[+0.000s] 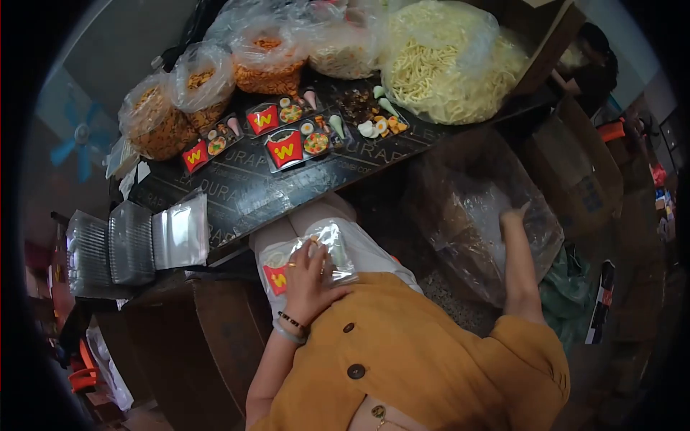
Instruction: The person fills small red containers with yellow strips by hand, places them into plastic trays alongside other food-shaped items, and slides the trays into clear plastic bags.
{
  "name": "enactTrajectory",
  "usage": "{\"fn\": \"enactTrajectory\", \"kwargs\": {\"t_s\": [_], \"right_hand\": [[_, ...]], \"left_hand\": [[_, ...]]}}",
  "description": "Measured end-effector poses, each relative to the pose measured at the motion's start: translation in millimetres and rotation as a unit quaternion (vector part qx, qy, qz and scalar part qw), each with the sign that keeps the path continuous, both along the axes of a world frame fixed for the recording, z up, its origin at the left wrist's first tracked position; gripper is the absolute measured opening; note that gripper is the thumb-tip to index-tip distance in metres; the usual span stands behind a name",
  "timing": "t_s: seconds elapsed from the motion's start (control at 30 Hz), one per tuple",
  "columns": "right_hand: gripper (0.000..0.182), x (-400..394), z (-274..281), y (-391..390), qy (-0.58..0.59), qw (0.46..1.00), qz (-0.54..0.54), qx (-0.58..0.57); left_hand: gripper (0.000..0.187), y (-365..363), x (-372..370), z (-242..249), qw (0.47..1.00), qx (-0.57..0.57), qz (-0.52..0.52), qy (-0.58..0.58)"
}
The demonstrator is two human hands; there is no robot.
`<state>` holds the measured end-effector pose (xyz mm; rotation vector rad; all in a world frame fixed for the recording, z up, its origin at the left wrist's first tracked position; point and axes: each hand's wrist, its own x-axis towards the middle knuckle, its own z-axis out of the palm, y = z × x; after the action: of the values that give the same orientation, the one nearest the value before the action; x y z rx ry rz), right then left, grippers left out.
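Observation:
On my lap lies a clear plastic packet (343, 260) with a red fries-box piece marked with a yellow W at its left end. My left hand (309, 276) is over it, fingers bent onto its film and thumb out to the side, holding it against my legs. To the right, my right hand (513, 213) reaches into a large clear plastic bag (460, 230). Its fingers are small and partly hidden there, so their grip does not show. What the bag contains is hard to make out.
The dark table (251, 201) ahead holds several toy-food sets (285, 147) and bags of small pieces, including a big bag of pale yellow sticks (445, 72). Stacked clear plastic trays (129, 244) stand left. Cardboard boxes (575, 165) flank me; another person (593, 65) is at far right.

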<state>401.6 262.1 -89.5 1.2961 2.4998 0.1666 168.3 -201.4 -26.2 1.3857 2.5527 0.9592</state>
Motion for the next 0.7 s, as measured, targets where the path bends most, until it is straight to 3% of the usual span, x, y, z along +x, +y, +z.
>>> {"fn": "enactTrajectory", "kwargs": {"t_s": [0.03,0.07,0.1,0.13,0.17,0.2,0.3,0.33,0.43,0.5,0.57,0.63,0.7], "right_hand": [[0.047,2,17,-4,-0.123,0.992,0.042,-0.001],[0.047,-19,38,-8,-0.123,0.991,0.053,-0.001],[0.052,-52,59,-19,-0.012,0.992,0.008,-0.129],[0.057,-81,74,-34,0.093,0.961,-0.040,-0.256],[0.060,-106,83,-54,0.189,0.960,0.096,-0.185],[0.063,-135,90,-75,0.286,0.925,0.227,-0.108],[0.077,-243,111,-120,0.354,0.829,0.423,-0.087],[0.086,-274,111,-128,0.356,0.806,0.468,-0.073],[0.117,-356,92,-128,0.270,0.809,0.516,-0.077],[0.123,-382,102,-136,0.178,0.843,0.497,-0.101],[0.125,-395,93,-133,0.146,0.852,0.478,-0.154],[0.125,-390,99,-149,0.171,0.840,0.488,-0.166],[0.125,-385,102,-172,0.171,0.836,0.492,-0.169]], "left_hand": [[0.073,0,-3,-21,0.999,-0.033,-0.017,-0.036],[0.073,0,-6,-19,0.997,-0.015,-0.004,-0.078],[0.073,0,-11,-17,0.996,-0.018,0.006,-0.082],[0.068,1,-16,-13,0.988,0.006,0.004,-0.157],[0.063,-1,-22,-12,0.973,0.030,0.004,-0.229],[0.052,-4,-29,-12,0.981,0.052,0.002,-0.189],[0.045,-12,-53,23,0.968,0.074,0.074,-0.230],[0.041,-18,-62,41,0.975,0.086,0.096,-0.180],[0.034,-57,-104,58,0.960,0.166,0.215,-0.072],[0.032,-101,-140,66,0.928,0.138,0.329,0.102],[0.031,-151,-172,77,0.861,0.103,0.435,0.243],[0.033,-203,-203,80,0.789,0.015,0.529,0.311],[0.032,-244,-229,78,0.760,-0.015,0.568,0.315]]}}
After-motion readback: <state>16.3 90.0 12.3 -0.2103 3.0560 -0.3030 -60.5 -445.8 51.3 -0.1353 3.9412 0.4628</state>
